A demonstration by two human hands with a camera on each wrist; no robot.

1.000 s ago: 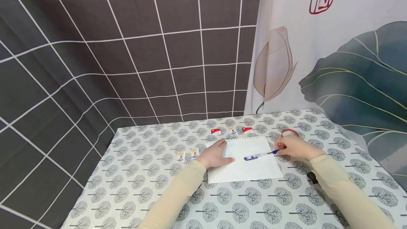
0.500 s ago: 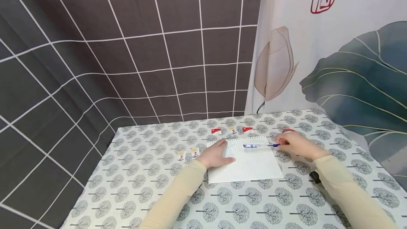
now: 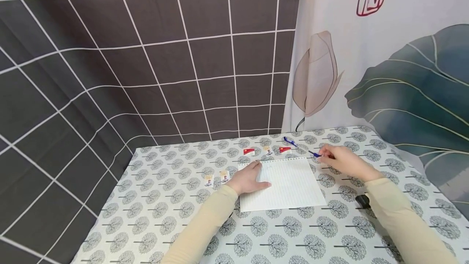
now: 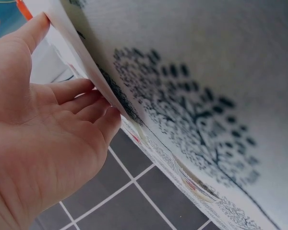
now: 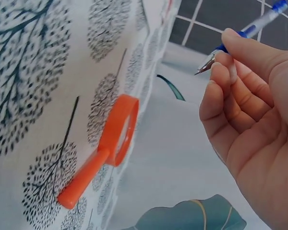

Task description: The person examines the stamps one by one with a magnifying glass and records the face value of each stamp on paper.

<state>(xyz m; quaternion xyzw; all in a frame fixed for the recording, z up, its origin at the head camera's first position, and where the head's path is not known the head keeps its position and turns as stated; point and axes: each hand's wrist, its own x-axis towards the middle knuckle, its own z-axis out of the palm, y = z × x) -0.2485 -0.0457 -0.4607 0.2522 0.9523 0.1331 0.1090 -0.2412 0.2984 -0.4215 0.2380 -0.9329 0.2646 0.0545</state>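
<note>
A white spiral-topped notepad sheet with ruled lines lies on the table. My left hand rests on its left part, fingers extended and thumb spread, as the left wrist view also shows with the palm over the paper. Beyond the sheet's right top corner, my right hand pinches a blue pen between thumb and fingers. The metal tip points back past the fingertips, and the clear barrel slants up and away from the hand. Below it in the right wrist view lies an orange magnifying glass.
Two red-and-white cards, left card and right card, flank a pale picture card behind the sheet. Two more picture cards, one outer and one inner, lie left of it. A dark grid curtain hangs behind the tree-print tablecloth.
The right hand has lifted the pen off the sheet and swung its far end up and away, toward the back cards. The left hand stays on the sheet.
</note>
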